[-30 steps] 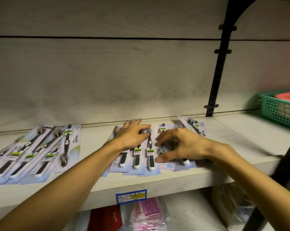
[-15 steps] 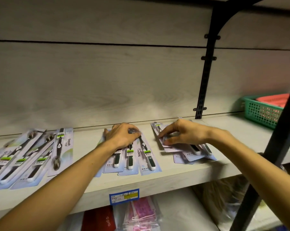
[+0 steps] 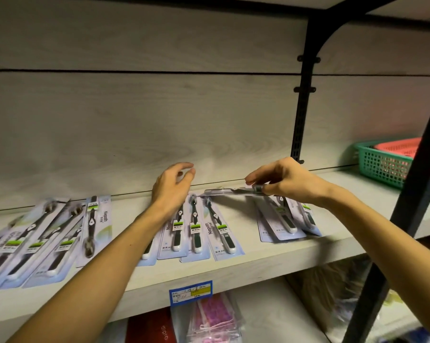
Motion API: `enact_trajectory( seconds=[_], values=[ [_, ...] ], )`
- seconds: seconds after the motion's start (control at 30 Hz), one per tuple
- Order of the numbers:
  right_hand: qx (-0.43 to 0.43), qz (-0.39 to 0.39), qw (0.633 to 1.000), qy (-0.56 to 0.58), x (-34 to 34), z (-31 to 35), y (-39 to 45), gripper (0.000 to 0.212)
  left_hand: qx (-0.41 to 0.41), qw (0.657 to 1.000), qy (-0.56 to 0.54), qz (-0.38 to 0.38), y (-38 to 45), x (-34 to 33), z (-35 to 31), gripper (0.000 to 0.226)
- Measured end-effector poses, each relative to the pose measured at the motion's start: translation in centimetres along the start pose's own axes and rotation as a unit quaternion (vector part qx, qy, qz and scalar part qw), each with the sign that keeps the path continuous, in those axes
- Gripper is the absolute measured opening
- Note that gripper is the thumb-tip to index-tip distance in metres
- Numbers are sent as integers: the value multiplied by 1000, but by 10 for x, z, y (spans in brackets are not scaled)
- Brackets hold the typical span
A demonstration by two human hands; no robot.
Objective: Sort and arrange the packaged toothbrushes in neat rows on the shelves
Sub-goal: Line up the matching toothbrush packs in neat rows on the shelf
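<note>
1. While the right hand (image 3: 287, 180) was raised at about two o'clock above the pale wood-grain shelf (image 3: 271, 258), one flat blister-packed toothbrush (image 3: 230, 191) was pinched at its end between thumb and fingers and held level, clear of the board.
2. Beneath that hand, a small overlapping stack of packs (image 3: 280, 225) was seen lying at four o'clock.
3. At twelve o'clock the left hand (image 3: 172, 188) was held loosely curled, with nothing gripped, above a row of dark-handled packaged toothbrushes (image 3: 196, 231).
4. At nine o'clock a slanted group of packs (image 3: 36, 241) was spread.
5. A green plastic mesh basket (image 3: 382, 164) was set at three o'clock.
</note>
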State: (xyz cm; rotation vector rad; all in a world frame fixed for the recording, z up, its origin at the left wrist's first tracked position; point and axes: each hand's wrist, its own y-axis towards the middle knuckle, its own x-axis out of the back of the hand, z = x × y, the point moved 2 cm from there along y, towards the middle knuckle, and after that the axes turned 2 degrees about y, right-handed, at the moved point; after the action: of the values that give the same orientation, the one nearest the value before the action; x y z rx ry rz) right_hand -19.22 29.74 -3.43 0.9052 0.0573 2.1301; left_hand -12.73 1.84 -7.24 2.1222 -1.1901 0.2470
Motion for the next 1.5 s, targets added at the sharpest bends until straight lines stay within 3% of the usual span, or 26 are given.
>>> enact_trajectory(
  seconds=[0.13, 0.23, 0.33, 0.4, 0.53, 0.63, 0.77, 0.9, 1.03, 1.13, 1.2, 1.27, 1.33, 1.37, 1.43, 1.5],
  values=[
    [-6, -42, 998, 50, 0, -1, 4, 41, -34, 989, 33, 139, -9, -9, 7, 36],
    [0, -64, 995, 83, -1, -2, 5, 45, -82, 988, 80, 100, -10, -12, 3, 43],
    [-1, -41, 994, 105, -7, -3, 8, 42, -74, 994, 59, 60, -7, -5, -3, 36],
    [-22, -14, 991, 130, -12, -7, 12, 45, -65, 992, 60, 95, -11, -3, -1, 34],
    [-74, 23, 985, 154, -13, -20, 22, 50, -72, 976, 148, 140, -20, -2, -1, 54],
    [-89, 10, 991, 96, -17, -23, 31, 39, -110, 957, 245, 114, -17, -2, -4, 47],
    [-55, -44, 989, -130, -31, -25, 42, 17, -111, 951, 272, 95, -15, -3, -6, 46],
    [-104, -77, 968, -216, -38, -27, 44, 23, -120, 950, 285, 51, -21, -5, -15, 47],
    [-80, -146, 954, -250, -38, -30, 45, 31, -127, 949, 288, -2, -25, -6, -27, 42],
    [-61, -175, 971, -149, -34, -34, 56, 23, -105, 969, 225, -15, -26, -2, -31, 37],
    [-59, -166, 983, -54, -30, -33, 68, 25, -83, 993, 69, 55, -27, -5, -32, 33],
    [-47, -90, 995, 25, -28, -29, 79, 33, -52, 977, -125, 162, -29, -12, -34, 23],
    [-60, 16, 997, 47, -34, -29, 81, 39, -35, 955, -209, 208, -32, -21, -32, 16],
    [-78, 52, 995, 37, -38, -32, 81, 40, -35, 965, -177, 191, -31, -23, -28, 13],
    [-106, 65, 992, 16, -48, -39, 79, 38, -79, 989, 74, 101, -25, -23, -14, 11],
    [-100, 48, 994, -5, -57, -40, 82, 40, -129, 949, 286, 40, -20, -19, -6, 20]
  ],
)
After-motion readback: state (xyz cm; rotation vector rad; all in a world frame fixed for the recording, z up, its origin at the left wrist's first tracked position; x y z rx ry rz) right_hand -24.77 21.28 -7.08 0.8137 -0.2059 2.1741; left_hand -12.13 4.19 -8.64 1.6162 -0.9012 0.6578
